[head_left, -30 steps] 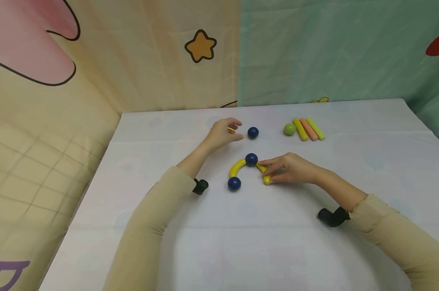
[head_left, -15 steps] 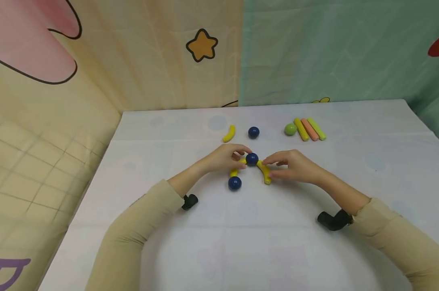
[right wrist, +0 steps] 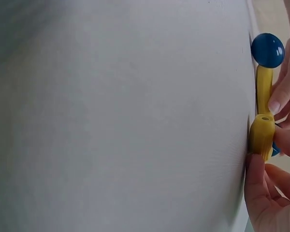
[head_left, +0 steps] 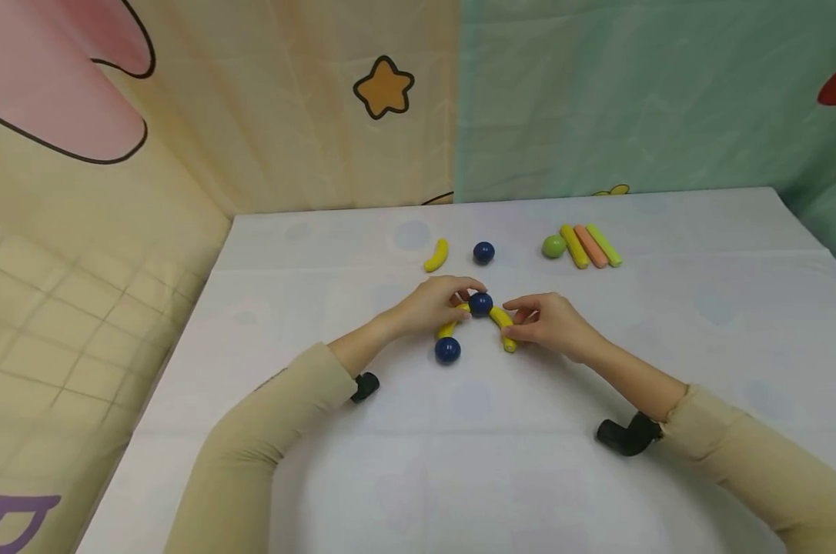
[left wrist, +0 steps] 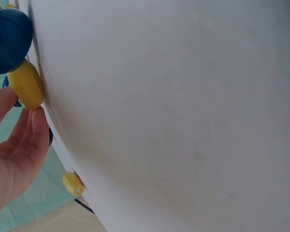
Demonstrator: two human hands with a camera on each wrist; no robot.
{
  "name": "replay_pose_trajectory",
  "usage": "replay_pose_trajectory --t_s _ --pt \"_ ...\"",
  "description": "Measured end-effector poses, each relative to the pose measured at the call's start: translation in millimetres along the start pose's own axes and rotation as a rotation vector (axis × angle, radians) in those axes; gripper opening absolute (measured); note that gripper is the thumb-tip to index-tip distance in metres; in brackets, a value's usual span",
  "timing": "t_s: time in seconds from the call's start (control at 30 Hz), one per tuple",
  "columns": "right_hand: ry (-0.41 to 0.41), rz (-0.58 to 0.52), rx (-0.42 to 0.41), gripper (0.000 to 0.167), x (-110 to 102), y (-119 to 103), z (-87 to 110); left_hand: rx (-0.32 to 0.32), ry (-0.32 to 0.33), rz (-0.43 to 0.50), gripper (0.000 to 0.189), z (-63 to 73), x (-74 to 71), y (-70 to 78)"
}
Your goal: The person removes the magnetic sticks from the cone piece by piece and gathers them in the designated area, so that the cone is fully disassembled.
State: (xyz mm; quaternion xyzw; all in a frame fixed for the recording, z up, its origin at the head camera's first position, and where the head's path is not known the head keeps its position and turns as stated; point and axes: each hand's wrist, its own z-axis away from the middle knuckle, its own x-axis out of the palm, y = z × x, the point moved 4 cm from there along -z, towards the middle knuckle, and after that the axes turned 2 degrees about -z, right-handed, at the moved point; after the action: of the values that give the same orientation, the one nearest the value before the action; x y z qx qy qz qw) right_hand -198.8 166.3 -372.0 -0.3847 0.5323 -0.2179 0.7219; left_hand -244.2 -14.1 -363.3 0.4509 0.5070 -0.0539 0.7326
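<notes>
On the white tabletop, two curved yellow toy rods and two dark blue balls form an arch. My left hand (head_left: 432, 304) pinches the top blue ball (head_left: 481, 305) between thumb and fingers, partly covering the left yellow rod (head_left: 446, 331). A second blue ball (head_left: 448, 351) sits at that rod's near end and shows large in the left wrist view. My right hand (head_left: 555, 323) pinches the right yellow rod (head_left: 503, 319), its thumb on the near part. In the right wrist view, this rod (right wrist: 262, 135) lies between the thumb and fingers, its end facing the camera.
Behind the arch lie a loose curved yellow rod (head_left: 436, 255) and a blue ball (head_left: 483, 252). Farther right are a green ball (head_left: 553, 246) and straight rods in yellow (head_left: 574, 246), orange (head_left: 591, 246) and lime (head_left: 603, 245). A printed curtain (head_left: 286, 100) hangs behind the table.
My left hand has come forward from the loose yellow rod at the back to the arch's top ball. My right hand stays at the right rod, its fingers shifting slightly.
</notes>
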Motion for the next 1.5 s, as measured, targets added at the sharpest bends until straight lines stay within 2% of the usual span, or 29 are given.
replay_pose_trajectory --t_s 0.17,0.4,0.67,0.97,1.2,1.5 --pt "0.007 0.013 0.023 0.047 -0.3 -2.1 -4.3 0.045 -0.015 -0.08 0.048 0.2 2.0 4.3" --pt "0.005 0.042 0.019 0.041 -1.2 -5.6 -11.0 0.049 0.014 -0.09 0.039 -3.0 0.2 5.8" --pt "-0.01 0.064 0.012 0.035 -2.3 -7.6 -12.9 0.081 0.047 -0.148 0.038 -6.7 0.6 6.7" --pt "-0.059 0.084 -0.023 0.03 -3.6 -7.9 -2.6 0.051 0.062 -0.149 0.039 -4.0 1.6 3.4" --pt "-0.045 0.026 0.047 0.031 -13.2 2.7 0.5 0.044 0.056 -0.147 0.039 -5.1 2.0 1.7" --pt "-0.017 -0.002 0.078 0.034 -26.5 -0.6 -3.8 0.041 0.054 -0.14 0.039 -5.0 2.6 3.7"
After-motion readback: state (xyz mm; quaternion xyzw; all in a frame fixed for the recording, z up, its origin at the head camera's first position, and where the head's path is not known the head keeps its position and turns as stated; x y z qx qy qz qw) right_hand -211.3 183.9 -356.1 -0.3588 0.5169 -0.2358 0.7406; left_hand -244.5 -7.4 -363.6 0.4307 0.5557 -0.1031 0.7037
